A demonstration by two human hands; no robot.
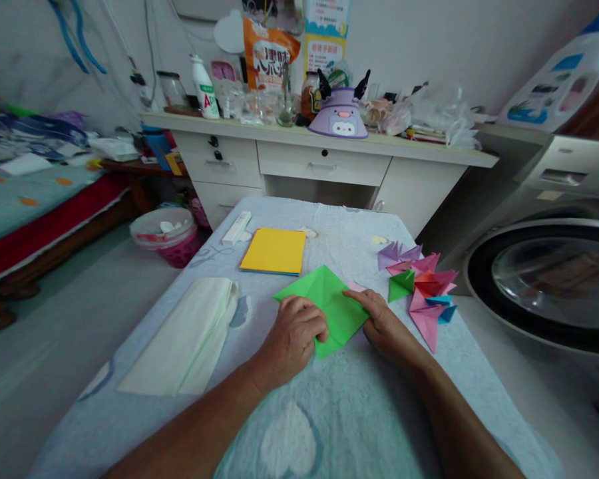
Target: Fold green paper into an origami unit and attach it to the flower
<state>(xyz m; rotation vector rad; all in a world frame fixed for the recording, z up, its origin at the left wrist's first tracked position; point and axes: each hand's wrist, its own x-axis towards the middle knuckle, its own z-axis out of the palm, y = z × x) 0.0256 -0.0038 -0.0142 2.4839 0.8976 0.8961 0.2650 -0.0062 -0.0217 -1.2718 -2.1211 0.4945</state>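
Note:
A creased green paper square [342,311] lies on the cloth-covered table [349,229], one corner pointing away from me. My left hand [299,326] rests on its left part with the fingers curled; whether they grip the paper is hidden. My right hand [379,319] is at the sheet's right corner, fingers on top and thumb low at the edge. Beyond the sheet, to the left, sits a stack of paper with a yellow sheet [274,249] on top. Folded paper pieces in purple, pink, green, red and blue [432,285] lie to the right.
A folded pale cloth [187,336] lies at the table's left, with a white narrow box [236,227] beyond it. A cabinet [324,163] with bottles and bags stands behind. A washing machine [554,199] is at right, a pink bin [172,239] at left.

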